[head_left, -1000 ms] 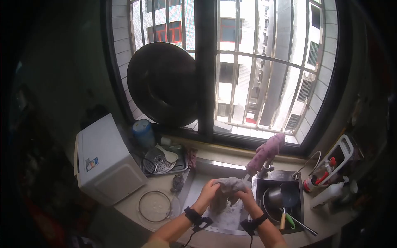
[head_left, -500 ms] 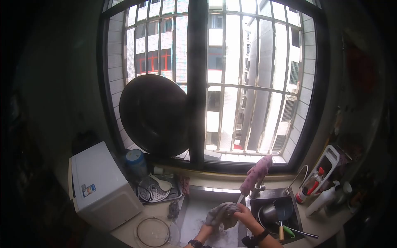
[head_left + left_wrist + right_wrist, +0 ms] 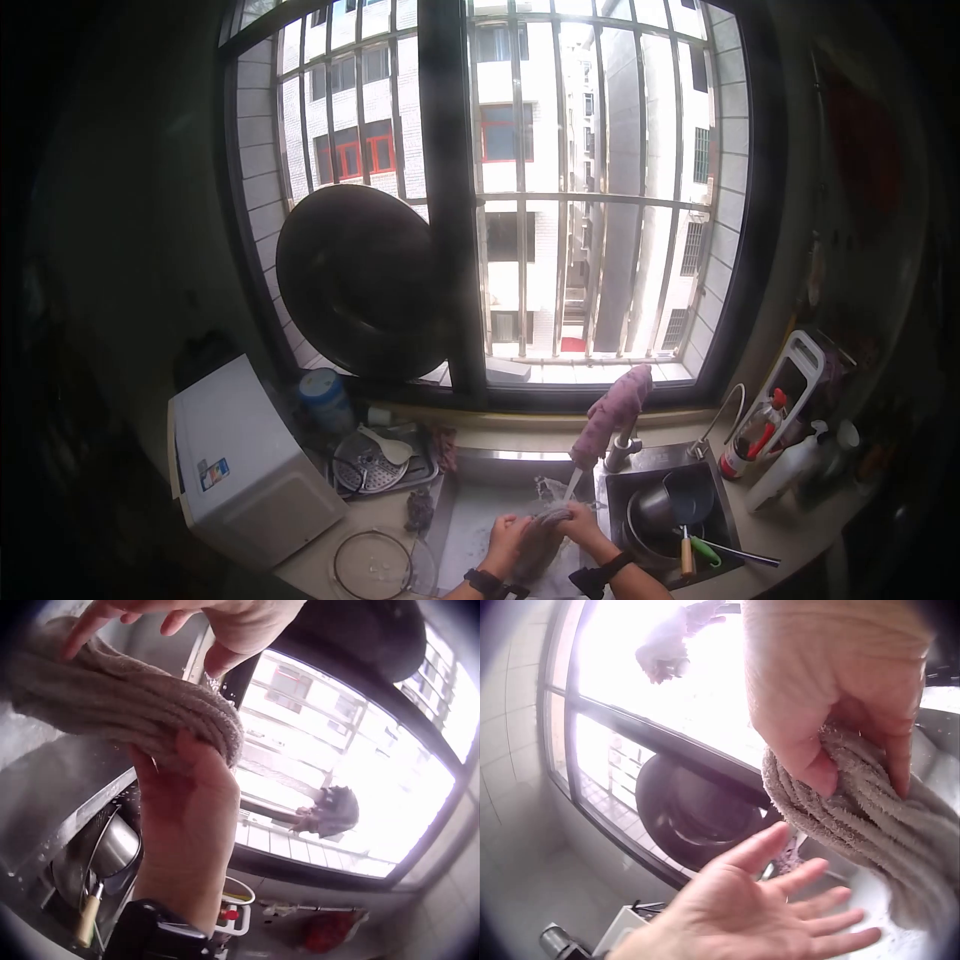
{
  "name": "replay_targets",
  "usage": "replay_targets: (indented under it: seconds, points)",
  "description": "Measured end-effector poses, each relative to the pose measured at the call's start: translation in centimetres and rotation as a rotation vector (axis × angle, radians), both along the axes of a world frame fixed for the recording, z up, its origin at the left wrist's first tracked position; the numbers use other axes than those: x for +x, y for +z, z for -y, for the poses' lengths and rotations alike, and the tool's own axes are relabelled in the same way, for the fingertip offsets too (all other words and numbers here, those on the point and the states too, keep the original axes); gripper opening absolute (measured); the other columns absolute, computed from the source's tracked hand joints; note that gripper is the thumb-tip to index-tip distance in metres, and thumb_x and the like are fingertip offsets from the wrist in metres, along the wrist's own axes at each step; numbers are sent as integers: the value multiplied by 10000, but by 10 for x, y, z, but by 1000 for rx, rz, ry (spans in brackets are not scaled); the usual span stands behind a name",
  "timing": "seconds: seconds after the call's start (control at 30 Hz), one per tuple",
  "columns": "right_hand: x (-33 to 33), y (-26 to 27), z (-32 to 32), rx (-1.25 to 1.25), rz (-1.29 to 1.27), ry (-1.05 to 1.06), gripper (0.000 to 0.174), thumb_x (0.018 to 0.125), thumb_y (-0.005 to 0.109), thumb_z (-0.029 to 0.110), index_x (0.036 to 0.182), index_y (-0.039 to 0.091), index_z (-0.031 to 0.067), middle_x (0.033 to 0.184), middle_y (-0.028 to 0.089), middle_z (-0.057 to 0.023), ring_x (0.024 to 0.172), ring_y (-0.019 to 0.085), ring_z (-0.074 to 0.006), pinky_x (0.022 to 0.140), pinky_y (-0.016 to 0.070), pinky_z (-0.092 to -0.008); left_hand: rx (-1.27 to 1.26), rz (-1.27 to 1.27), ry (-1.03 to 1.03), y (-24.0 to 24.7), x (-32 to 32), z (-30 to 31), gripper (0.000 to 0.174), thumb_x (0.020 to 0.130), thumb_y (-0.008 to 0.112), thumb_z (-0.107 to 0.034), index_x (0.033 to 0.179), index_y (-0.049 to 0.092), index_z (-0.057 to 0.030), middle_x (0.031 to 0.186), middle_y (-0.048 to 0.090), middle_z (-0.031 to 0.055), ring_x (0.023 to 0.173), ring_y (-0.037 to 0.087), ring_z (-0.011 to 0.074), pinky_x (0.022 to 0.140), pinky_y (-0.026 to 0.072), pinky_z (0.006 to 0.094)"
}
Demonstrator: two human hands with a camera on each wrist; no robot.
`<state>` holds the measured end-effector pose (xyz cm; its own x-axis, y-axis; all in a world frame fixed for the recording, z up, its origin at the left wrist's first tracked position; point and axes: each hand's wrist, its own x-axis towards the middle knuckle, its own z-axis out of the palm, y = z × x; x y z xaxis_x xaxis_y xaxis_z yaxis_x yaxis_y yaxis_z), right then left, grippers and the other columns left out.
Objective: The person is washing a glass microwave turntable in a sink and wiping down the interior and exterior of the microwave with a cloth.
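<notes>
A bunched grey cloth (image 3: 540,545) hangs in folds over the sink (image 3: 468,510), under the water stream (image 3: 573,486). My right hand (image 3: 590,528) grips its upper end; in the right wrist view that hand (image 3: 832,682) pinches the folds (image 3: 877,817) between thumb and fingers. My left hand (image 3: 507,541) is beside the cloth on the left. Its fingers are spread, palm showing, in the right wrist view (image 3: 757,911); the left wrist view shows this hand (image 3: 247,622) just above the folds (image 3: 112,694). The tap's spout is wrapped in a pink-purple cloth (image 3: 612,410).
Pots and a wooden-handled utensil (image 3: 686,555) fill the right basin. Bottles (image 3: 790,475) stand further right. Left of the sink are a glass lid (image 3: 372,564), a dark scrubber (image 3: 419,510), a tray with a strainer (image 3: 375,465) and a white appliance (image 3: 250,460). A large wok (image 3: 360,280) leans by the window.
Both hands gripped the cloth earlier; my left hand has let go with its fingers spread. The folds have shifted under the tap, and water splashes there. The head view has tilted up.
</notes>
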<state>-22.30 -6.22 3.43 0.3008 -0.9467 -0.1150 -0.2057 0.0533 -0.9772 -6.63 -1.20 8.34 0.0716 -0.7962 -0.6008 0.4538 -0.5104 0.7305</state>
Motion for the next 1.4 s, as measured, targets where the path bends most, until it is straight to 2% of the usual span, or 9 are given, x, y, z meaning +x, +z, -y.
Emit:
replay_targets:
  seconds: [0.2,0.27,0.3,0.4,0.43,0.7,1.0,1.17,1.4]
  points:
    - [6,25,-35,302,507,-5,402,668,634,-22,1058,538,-4,966,601,-75,877,587,-159,752,486,-281,40,-700,-129,-84,1,18,364,886,486,-288,1124,520,-15,1044,588,107,901,591,225,847,472,330]
    - [0,14,-36,222,548,-13,375,703,623,-10,1065,524,-1,989,592,-85,906,591,-188,814,483,-330,-259,-502,-245,-119,6,27,307,888,489,-225,1112,544,-23,1064,593,92,943,587,200,880,450,290]
    - [-7,17,-34,318,684,-56,341,714,620,0,1042,530,20,966,591,-68,876,592,-180,773,496,-326,-682,274,-527,-89,12,7,285,884,474,-126,1130,526,9,1088,586,103,985,578,185,892,444,277]
    - [-27,20,-22,430,681,-310,215,804,602,125,1009,545,95,944,592,-15,851,586,-160,725,510,-353,-628,-27,-447,-134,13,11,301,862,474,-47,1150,502,36,1141,552,121,1065,536,199,921,437,315]
    - [-29,1,-13,414,666,-334,211,817,599,161,1014,543,110,943,591,-10,855,582,-153,727,504,-356,-347,-575,-214,-121,6,10,337,859,470,-70,1173,465,52,1195,508,151,1118,495,251,960,408,381]
    - [-8,-12,-26,632,1138,-86,405,878,507,392,1081,530,42,1033,595,-99,949,579,-222,860,452,-378,77,-837,-113,-58,-6,-2,418,847,497,-223,1222,446,-45,1225,493,144,1128,478,318,959,368,504]
    - [-8,-16,1,349,633,-232,357,801,640,230,1017,477,-3,931,573,-102,841,582,-160,741,482,-296,-68,-147,-369,-61,-18,1,770,769,672,-165,1347,176,-54,1300,335,160,1125,434,309,868,444,377]
    - [-9,-9,8,79,-268,-82,669,781,638,320,1281,336,-6,1144,507,-157,984,531,-222,844,425,-342,-127,-155,-375,-65,-24,3,635,762,658,-140,1293,324,-42,1184,477,138,1047,518,246,815,471,342]
    - [-29,-34,-13,314,542,-246,896,748,662,424,1409,127,144,1374,284,-139,1226,344,-281,963,320,-371,155,-740,-242,-67,-1,3,381,840,553,-218,1162,475,-30,1071,572,118,967,578,263,795,489,382]
